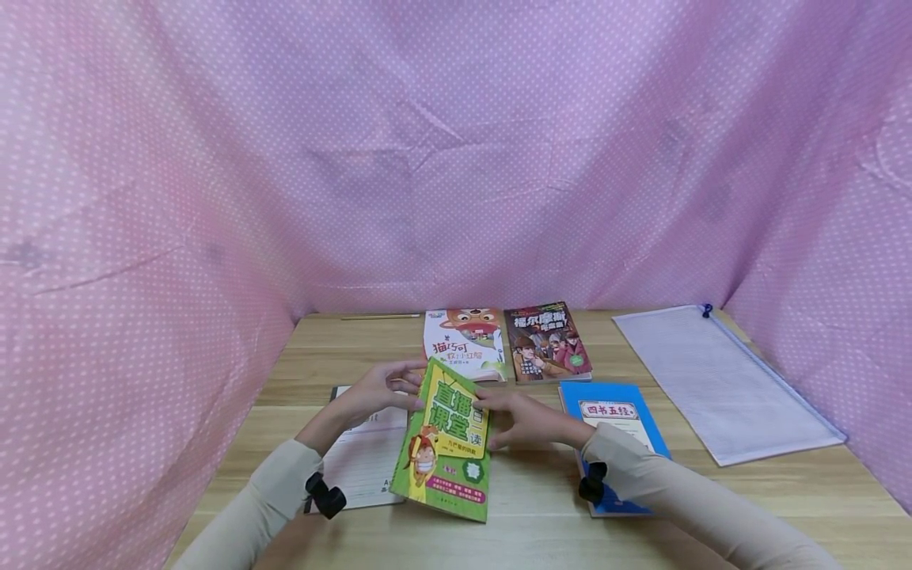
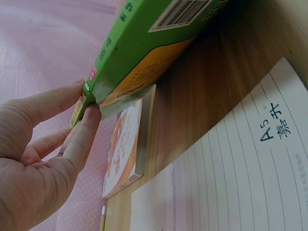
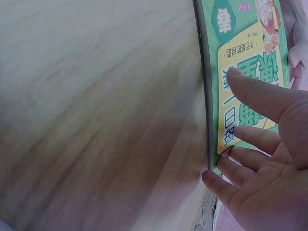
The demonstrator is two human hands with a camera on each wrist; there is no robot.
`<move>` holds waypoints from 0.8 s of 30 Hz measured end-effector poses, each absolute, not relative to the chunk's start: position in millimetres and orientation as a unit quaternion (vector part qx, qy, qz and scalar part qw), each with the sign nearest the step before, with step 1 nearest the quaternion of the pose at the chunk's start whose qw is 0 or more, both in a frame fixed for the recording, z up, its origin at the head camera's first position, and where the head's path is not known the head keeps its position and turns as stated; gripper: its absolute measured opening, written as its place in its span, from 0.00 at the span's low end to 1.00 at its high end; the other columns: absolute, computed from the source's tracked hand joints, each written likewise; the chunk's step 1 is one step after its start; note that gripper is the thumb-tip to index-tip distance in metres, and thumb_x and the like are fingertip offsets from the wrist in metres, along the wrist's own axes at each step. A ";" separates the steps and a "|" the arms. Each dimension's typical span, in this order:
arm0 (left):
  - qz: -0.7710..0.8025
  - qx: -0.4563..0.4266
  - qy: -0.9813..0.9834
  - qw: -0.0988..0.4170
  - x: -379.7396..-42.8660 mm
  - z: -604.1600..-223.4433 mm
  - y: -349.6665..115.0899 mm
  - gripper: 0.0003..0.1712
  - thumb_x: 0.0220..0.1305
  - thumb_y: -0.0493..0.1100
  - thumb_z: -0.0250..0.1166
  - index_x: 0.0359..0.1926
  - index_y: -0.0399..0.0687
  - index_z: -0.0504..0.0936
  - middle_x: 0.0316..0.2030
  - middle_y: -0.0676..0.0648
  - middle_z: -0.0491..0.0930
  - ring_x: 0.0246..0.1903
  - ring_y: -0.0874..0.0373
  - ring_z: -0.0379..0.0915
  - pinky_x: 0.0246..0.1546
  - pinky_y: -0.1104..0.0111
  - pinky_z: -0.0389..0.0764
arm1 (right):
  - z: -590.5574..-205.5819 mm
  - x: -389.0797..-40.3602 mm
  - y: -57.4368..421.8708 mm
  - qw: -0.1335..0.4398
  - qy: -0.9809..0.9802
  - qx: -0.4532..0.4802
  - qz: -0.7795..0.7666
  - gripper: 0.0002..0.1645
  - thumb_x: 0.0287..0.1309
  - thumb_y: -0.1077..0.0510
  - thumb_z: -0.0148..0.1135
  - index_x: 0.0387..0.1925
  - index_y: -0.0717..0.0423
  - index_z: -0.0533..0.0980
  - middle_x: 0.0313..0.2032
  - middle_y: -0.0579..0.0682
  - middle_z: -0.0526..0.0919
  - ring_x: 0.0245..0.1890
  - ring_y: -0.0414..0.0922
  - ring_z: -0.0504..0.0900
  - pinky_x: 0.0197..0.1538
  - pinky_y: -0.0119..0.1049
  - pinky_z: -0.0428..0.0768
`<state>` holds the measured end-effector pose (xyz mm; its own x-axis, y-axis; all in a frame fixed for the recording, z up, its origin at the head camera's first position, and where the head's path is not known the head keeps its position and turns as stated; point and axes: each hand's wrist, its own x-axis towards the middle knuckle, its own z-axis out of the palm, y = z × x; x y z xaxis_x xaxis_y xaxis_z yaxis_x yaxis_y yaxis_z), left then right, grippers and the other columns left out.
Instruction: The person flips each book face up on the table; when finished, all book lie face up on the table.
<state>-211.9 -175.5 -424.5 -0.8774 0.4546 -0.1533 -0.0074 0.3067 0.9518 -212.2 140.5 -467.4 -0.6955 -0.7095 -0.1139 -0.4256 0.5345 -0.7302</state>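
Observation:
A green book (image 1: pixel 445 443) with a yellow title panel is held tilted, its upper end raised, between both hands in the head view. My left hand (image 1: pixel 378 392) pinches its spine near the upper left corner, thumb on the spine side and fingers against the back cover, as the left wrist view shows. At the upper right edge is my right hand (image 1: pixel 523 416). In the right wrist view its fingers (image 3: pixel 245 156) are loosely extended at the book's edge, with the thumb over the front cover. A lined notebook (image 1: pixel 363 463) lies partly beneath the green book.
At the back lie a white picture book (image 1: pixel 466 348) and a dark detective book (image 1: pixel 549 344). A blue book (image 1: pixel 613 396) is under the right forearm. A white mesh pouch (image 1: pixel 727 388) rests at right, a thin pencil-like stick (image 1: pixel 381 317) at back left. Pink dotted cloth (image 1: pixel 456 158) surrounds the table.

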 end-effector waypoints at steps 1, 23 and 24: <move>0.570 0.140 0.784 0.203 -211.6 -424.9 -175.7 0.46 0.57 0.35 0.75 0.74 0.38 0.65 0.54 0.38 0.79 0.50 0.53 0.80 0.51 0.66 0.84 | -467.3 -211.9 140.4 0.206 0.852 -0.331 -0.349 0.41 0.59 0.54 0.74 0.72 0.49 0.70 0.79 0.50 0.58 0.80 0.57 0.53 0.78 0.60 0.56; 0.550 0.124 0.800 0.203 -209.1 -441.6 -180.0 0.46 0.56 0.34 0.75 0.73 0.37 0.65 0.52 0.37 0.80 0.51 0.50 0.83 0.57 0.58 0.84 | -463.0 -207.4 144.6 0.219 0.862 -0.325 -0.323 0.40 0.61 0.52 0.73 0.73 0.48 0.69 0.78 0.51 0.59 0.79 0.57 0.54 0.77 0.61 0.59; 0.550 0.123 0.801 0.204 -209.0 -442.2 -179.9 0.46 0.56 0.34 0.75 0.73 0.37 0.65 0.52 0.37 0.80 0.51 0.50 0.83 0.57 0.58 0.84 | -462.8 -207.5 144.8 0.220 0.862 -0.325 -0.322 0.40 0.61 0.52 0.73 0.73 0.48 0.69 0.78 0.51 0.59 0.79 0.57 0.55 0.77 0.61 0.59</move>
